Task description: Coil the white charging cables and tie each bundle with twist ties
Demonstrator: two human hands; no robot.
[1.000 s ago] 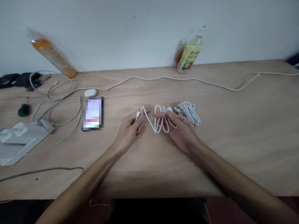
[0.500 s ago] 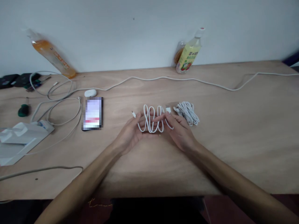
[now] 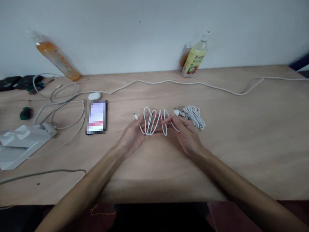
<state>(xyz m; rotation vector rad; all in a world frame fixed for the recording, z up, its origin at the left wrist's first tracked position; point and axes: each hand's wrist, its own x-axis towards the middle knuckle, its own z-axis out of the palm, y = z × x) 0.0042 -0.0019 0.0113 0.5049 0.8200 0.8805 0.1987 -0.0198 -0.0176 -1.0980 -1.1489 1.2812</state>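
A white USB cable (image 3: 152, 121) hangs in several loose loops between my two hands, above the table. My left hand (image 3: 133, 132) pinches it near the small plug, which points up and to the left. By the larger USB-A plug, my right hand (image 3: 187, 132) grips the other end, with the index finger stretched towards the loops. Fingers of both hands lie partly behind the loops. Just beyond my right hand, a bundle of white cables (image 3: 196, 117) lies on the table.
Left of my hands lie a phone (image 3: 97, 117), a white earbud case (image 3: 94, 96) and a white power strip (image 3: 26, 141). A long white cord (image 3: 154, 83) crosses the table. An orange drink bottle (image 3: 56, 59) and a yellow drink bottle (image 3: 195, 59) stand by the wall.
My hands have drawn slightly apart. The cable's loops are spread wider, with a gap towards the right. Both hands still hold the cable.
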